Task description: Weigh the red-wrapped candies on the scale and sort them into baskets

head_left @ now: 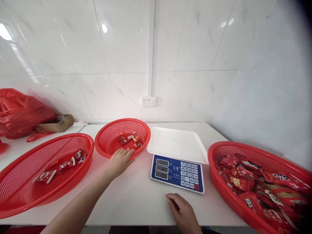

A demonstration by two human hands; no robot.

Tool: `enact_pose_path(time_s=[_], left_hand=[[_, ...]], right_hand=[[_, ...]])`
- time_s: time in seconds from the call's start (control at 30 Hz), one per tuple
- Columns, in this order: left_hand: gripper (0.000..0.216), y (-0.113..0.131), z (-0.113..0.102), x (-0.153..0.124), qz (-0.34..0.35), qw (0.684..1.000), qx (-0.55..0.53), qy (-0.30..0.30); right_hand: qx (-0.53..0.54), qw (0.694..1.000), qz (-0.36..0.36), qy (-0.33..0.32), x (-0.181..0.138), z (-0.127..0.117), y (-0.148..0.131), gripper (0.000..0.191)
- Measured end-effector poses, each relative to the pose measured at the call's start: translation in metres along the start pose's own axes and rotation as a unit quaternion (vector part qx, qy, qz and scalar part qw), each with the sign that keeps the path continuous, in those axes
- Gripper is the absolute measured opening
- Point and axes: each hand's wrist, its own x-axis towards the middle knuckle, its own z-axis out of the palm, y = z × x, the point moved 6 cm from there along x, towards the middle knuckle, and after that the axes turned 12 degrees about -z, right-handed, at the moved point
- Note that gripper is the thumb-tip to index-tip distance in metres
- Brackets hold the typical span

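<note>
My left hand reaches to the near rim of the middle red basket, fingers stretched out and holding nothing I can see. Several small snack packets in red and brown lie on that basket's floor, beyond my fingertips. On the white table, my right hand is curled loosely near the front edge, with nothing visible in it. It lies just below the blue keypad panel of a digital scale. The scale's white pan is bare.
At the left, another red basket has several packets in it. A fuller red basket of packets stands at the right. Red plastic bags and a cardboard box sit back left. A wall socket is behind the table.
</note>
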Motion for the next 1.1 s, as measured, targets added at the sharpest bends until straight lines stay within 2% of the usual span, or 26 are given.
enact_pose_path(time_s=[0.13,0.2,0.3,0.4,0.47,0.53,0.63,0.7,0.73,0.8,0.87,0.93,1.0,1.1], left_hand=[[0.025,-0.014,-0.003,0.008,0.017,0.998,0.006,0.063],[0.025,-0.009,-0.007,0.009,0.023,0.994,-0.004,0.103],[0.029,0.02,-0.006,0.003,0.061,0.985,-0.043,0.156],[0.031,0.052,0.0,-0.008,0.142,0.961,-0.114,0.207],[0.03,0.062,0.009,-0.009,0.185,0.948,-0.135,0.22],[0.028,0.061,0.022,-0.005,0.209,0.945,-0.115,0.226],[0.029,0.048,0.035,0.004,0.2,0.946,-0.083,0.239],[0.029,0.036,0.035,0.007,0.177,0.95,-0.082,0.246],[0.027,0.032,0.033,0.007,0.162,0.951,-0.09,0.248],[0.021,0.025,0.028,0.005,0.132,0.951,-0.124,0.251],[0.016,0.022,0.025,0.001,0.105,0.947,-0.177,0.244],[0.018,0.022,0.029,-0.001,0.069,0.948,-0.225,0.215],[0.023,0.025,0.039,-0.002,0.039,0.953,-0.255,0.159],[0.027,0.031,0.054,-0.005,0.031,0.953,-0.29,0.086]], right_hand=[[-0.006,1.0,0.004,-0.007,0.001,0.001,0.0,0.023],[-0.01,1.0,0.012,-0.014,0.001,0.003,0.0,0.024],[-0.007,0.999,0.033,-0.023,0.002,0.003,-0.004,0.024],[-0.003,0.999,0.03,-0.034,0.01,-0.016,-0.017,0.022],[-0.032,0.999,-0.006,-0.026,0.021,-0.046,-0.031,0.022],[-0.08,0.996,-0.028,0.019,0.031,-0.092,-0.041,0.022],[-0.178,0.978,0.027,0.105,0.036,-0.169,-0.034,0.021],[-0.248,0.956,0.103,0.114,0.033,-0.21,-0.015,0.023],[-0.278,0.945,0.14,0.099,0.03,-0.224,-0.003,0.025],[-0.305,0.929,0.21,0.026,0.022,-0.24,0.023,0.034],[-0.283,0.916,0.274,-0.07,0.012,-0.242,0.045,0.051],[-0.24,0.904,0.327,-0.135,0.002,-0.238,0.057,0.069],[-0.208,0.898,0.356,-0.155,-0.002,-0.235,0.062,0.079],[-0.19,0.901,0.354,-0.163,0.0,-0.236,0.062,0.08]])
